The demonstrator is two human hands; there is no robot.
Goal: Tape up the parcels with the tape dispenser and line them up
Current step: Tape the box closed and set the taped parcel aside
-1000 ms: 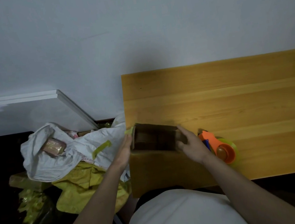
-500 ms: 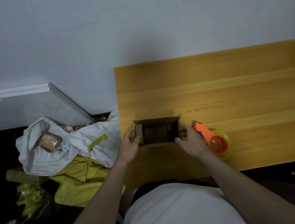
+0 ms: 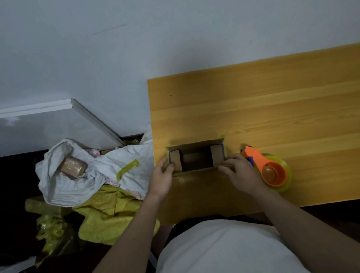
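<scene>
1. Hands at near left corner of wooden table (image 3: pixel 283 106): left hand (image 3: pixel 160 179) curled on left end of open cardboard box (image 3: pixel 196 158), right hand (image 3: pixel 240 173) pinching near rim at right end.
2. Box upright, top open, short flaps folded inward at both ends; close to table's left edge.
3. Orange tape dispenser (image 3: pixel 270 168) flat on table, just right of right hand.
4. White sack (image 3: pixel 85 176) and yellow bags (image 3: pixel 107 214) on floor left of table.

Far half of the table (image 3: pixel 283 102) is wide open; near edge is crowded by the open box (image 3: pixel 196 158) with the tape dispenser (image 3: pixel 270 171) just right of it.
</scene>
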